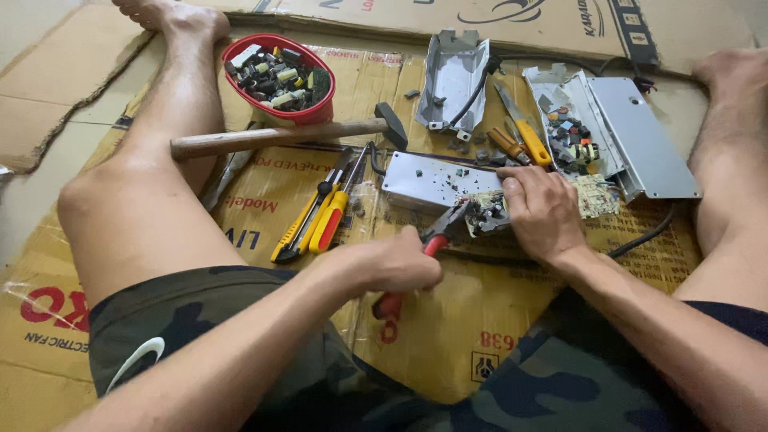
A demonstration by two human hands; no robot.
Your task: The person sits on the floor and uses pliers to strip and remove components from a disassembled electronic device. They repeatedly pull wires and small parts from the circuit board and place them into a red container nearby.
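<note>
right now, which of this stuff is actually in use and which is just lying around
In use:
left hand
red-handled pliers
circuit board
right hand
grey metal case

Lying about:
hammer
red bowl of parts
yellow screwdrivers
orange-handled cutters
open metal cover
cardboard

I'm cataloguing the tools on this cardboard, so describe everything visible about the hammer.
The hammer lies flat on the cardboard, running nearly sideways across the view. Its long handle looks like pale, worn wood; the dark head, apparently metal, sits at the right end, next to a grey metal casing. The handle's left end rests against the person's leg, and its middle passes just in front of the red bowl of small parts. Neither hand touches it.
</note>
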